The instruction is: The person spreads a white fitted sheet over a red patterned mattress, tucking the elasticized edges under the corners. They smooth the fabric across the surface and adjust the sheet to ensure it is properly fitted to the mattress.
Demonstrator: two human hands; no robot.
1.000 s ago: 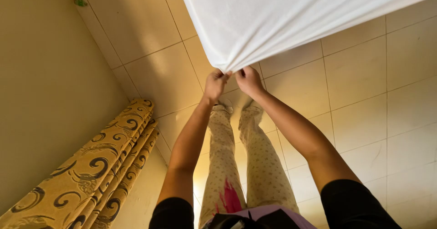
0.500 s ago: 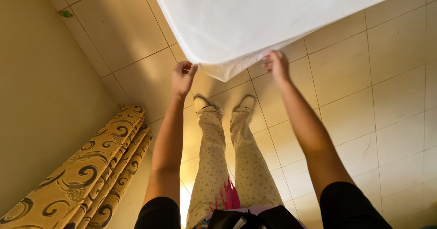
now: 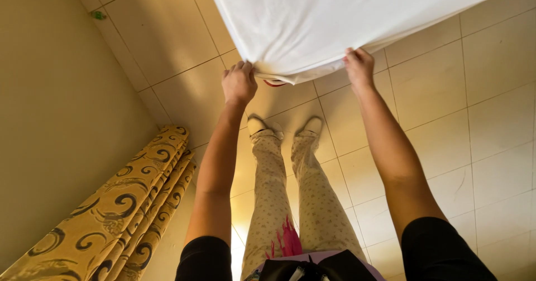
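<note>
Head view, looking down along both arms to the floor.

Obs 1: white sheet [image 3: 340, 24] fills the upper centre and right of frame, stretched over what looks like a mattress corner; cloth pulled taut w/ creases running toward the lower edge. A small red edge [image 3: 273, 83] peeks out under the sheet's lowest point, betw. the two hands; can't tell what it belongs to.

Obs 2: left hand [image 3: 239, 83] closed on the sheet's lower edge at the corner, fingers curled under the cloth, knuckles up. Right hand [image 3: 359, 66] closed on the same edge further right, fingers hooked over the hem. Hands well apart, one on each side of the corner. Both arms straight, bare to the upper arm, black sleeves at frame bottom.

Obs 3: below the hands, legs in pale patterned trousers [image 3: 290, 203], feet in light slippers [image 3: 285, 127] standing on the floor just beside the sheet edge. Pink mark on the trousers near frame bottom.

Obs 4: floor [image 3: 480, 130] is large cream tiles w/ dark grout lines. Plain yellowish wall [image 3: 50, 119] at left. Folded yellow fabric w/ dark swirl pattern [image 3: 117, 219] leans along the wall base, lower left, apart from the sheet. Small green object [image 3: 98, 15] on the wall near the floor line, upper left; too small to ID.
</note>
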